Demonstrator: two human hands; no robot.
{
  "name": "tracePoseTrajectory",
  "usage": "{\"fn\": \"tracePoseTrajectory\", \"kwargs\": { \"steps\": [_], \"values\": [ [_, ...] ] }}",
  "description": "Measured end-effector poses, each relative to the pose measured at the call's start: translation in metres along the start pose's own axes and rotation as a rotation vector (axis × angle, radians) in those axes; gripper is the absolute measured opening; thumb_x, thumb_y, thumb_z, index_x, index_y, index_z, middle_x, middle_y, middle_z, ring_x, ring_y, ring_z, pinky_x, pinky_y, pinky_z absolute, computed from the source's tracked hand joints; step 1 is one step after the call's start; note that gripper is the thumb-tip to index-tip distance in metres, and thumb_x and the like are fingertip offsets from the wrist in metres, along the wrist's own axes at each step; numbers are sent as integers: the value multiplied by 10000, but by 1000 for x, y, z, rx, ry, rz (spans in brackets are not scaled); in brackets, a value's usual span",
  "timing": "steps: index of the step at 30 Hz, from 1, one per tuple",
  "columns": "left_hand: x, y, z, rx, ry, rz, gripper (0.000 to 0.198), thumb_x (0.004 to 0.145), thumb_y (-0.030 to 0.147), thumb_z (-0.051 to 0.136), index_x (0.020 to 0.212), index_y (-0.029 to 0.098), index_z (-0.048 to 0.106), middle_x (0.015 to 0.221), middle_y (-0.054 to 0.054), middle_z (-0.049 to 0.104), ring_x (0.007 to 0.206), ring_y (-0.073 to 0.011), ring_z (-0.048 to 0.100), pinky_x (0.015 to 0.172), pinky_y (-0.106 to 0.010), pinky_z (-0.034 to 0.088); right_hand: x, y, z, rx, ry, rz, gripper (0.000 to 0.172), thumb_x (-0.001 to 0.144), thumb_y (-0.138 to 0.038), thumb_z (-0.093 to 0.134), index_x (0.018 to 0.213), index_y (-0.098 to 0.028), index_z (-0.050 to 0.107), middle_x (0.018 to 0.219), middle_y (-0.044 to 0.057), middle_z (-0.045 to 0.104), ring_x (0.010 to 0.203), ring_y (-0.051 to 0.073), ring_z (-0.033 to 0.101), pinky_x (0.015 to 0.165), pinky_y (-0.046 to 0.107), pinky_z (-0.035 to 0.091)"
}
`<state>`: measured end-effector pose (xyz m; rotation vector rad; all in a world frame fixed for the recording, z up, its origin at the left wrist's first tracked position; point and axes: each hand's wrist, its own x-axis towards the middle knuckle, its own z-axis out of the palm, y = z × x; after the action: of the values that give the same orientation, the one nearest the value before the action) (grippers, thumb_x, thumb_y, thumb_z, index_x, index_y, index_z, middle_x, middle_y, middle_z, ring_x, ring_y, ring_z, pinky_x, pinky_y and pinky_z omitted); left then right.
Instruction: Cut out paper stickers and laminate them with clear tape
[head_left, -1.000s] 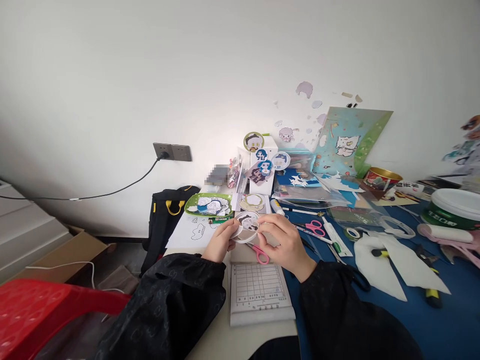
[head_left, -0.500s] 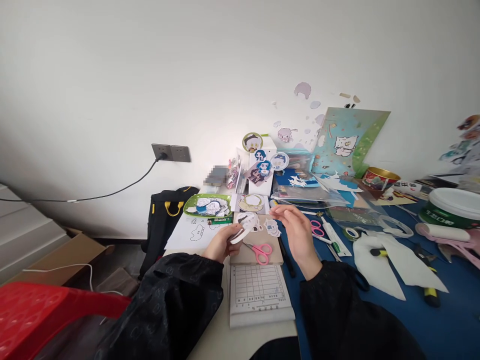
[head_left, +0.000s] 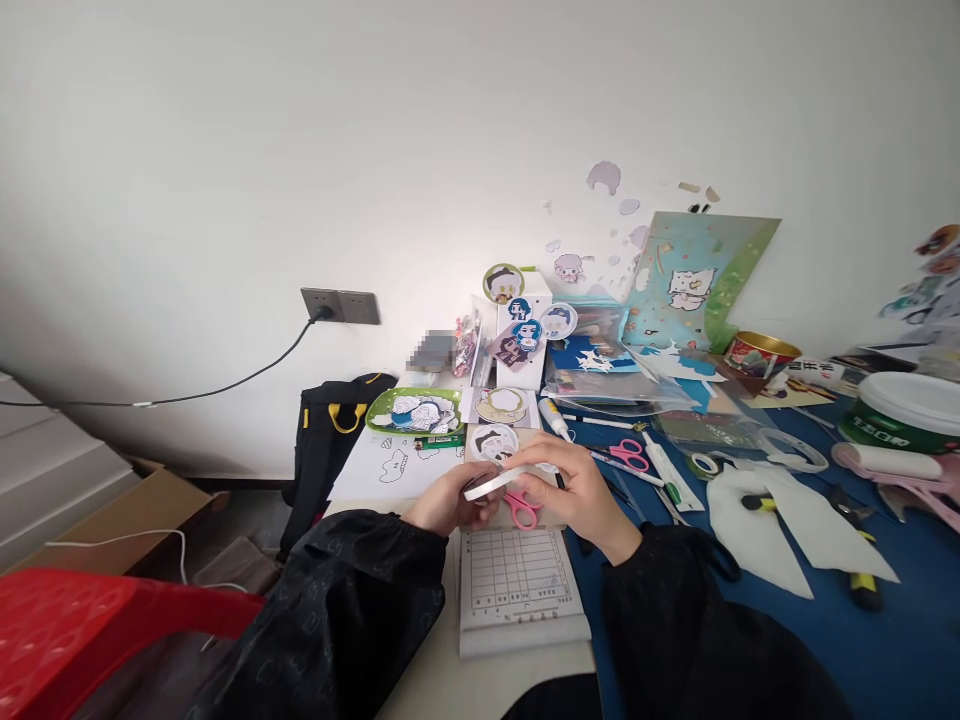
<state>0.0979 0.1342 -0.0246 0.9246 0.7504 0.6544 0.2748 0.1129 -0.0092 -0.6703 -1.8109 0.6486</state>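
Observation:
My left hand [head_left: 444,504] and my right hand [head_left: 576,492] meet over the desk, both pinching a thin white disc [head_left: 489,486] held nearly edge-on. A round cartoon sticker [head_left: 496,443] lies on the brown card just beyond the disc. Small pink scissors [head_left: 520,508] lie under my right fingers. A printed ruled pad [head_left: 517,576] sits directly below my hands. Both sleeves are black.
A green tray of stickers [head_left: 416,409], white drawing sheets [head_left: 390,465], a second pair of pink scissors [head_left: 628,455], a glue stick [head_left: 553,417], tape [head_left: 705,465], a white tub [head_left: 906,410], white cloth [head_left: 780,530] on the blue desk mat. A red chair [head_left: 90,620] stands at left, a black bag [head_left: 337,425] by the wall.
My right hand came back from the right to the disc. The round sticker that was on the disc now lies on the brown card. The disc is lower and flatter.

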Motion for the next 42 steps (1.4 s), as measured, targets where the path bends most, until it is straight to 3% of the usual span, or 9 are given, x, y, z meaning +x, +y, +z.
{"fn": "tracePoseTrajectory", "kwargs": {
  "steps": [3,6,13,18,21,27,32,37,42],
  "values": [
    [-3,2,3,-36,-84,9,417,736,524,566,786,115,624,739,-98,593,673,-199,580,474,-251,420,-2,2,-5,171,48,153,97,804,-268,646,872,-218,694,766,28,646,719,171,595,676,313,487],
    [-4,4,3,-77,-111,79,382,733,488,600,873,136,642,903,-121,618,849,-242,587,614,-309,489,-3,4,-8,367,93,311,139,776,-341,666,832,-214,661,693,4,591,597,138,534,546,272,447],
    [2,2,1,60,83,111,290,759,396,527,674,135,619,811,-89,580,726,-208,552,553,-283,447,2,8,-7,671,141,453,155,738,-333,682,770,-210,593,575,-64,430,378,36,239,389,224,225],
    [3,-1,-5,458,331,283,232,784,351,564,742,172,705,609,-12,521,611,-174,491,558,-254,382,2,12,-19,633,323,379,124,735,-312,685,737,-208,616,946,15,562,413,26,366,359,225,256],
    [5,-3,-7,710,388,353,181,759,304,600,799,188,734,642,-20,590,663,-194,532,612,-263,385,1,12,-28,642,347,341,125,725,-312,707,707,-209,639,872,0,590,380,25,398,353,223,273],
    [7,-6,-7,808,385,343,254,683,299,678,903,174,701,507,36,510,525,-164,468,576,-260,344,2,12,-32,715,380,347,148,698,-306,746,683,-209,635,616,-36,583,355,48,430,349,206,335],
    [3,-5,-4,840,368,321,180,847,323,443,902,197,559,479,43,510,505,-168,458,579,-270,336,3,11,-29,816,330,436,157,671,-286,766,725,-190,653,584,-51,587,304,30,431,293,154,314],
    [3,-7,-2,596,422,349,105,842,295,353,817,216,417,468,83,377,436,-128,310,475,-237,265,2,8,-27,911,183,526,169,698,-277,742,724,-158,625,589,-46,601,246,6,383,221,114,239],
    [1,-6,-2,461,370,318,151,800,227,317,906,212,423,525,82,427,424,-110,347,436,-225,275,0,10,-26,1051,68,564,142,740,-262,707,770,-162,611,590,-58,578,229,-9,367,207,90,219]
  ]
}}
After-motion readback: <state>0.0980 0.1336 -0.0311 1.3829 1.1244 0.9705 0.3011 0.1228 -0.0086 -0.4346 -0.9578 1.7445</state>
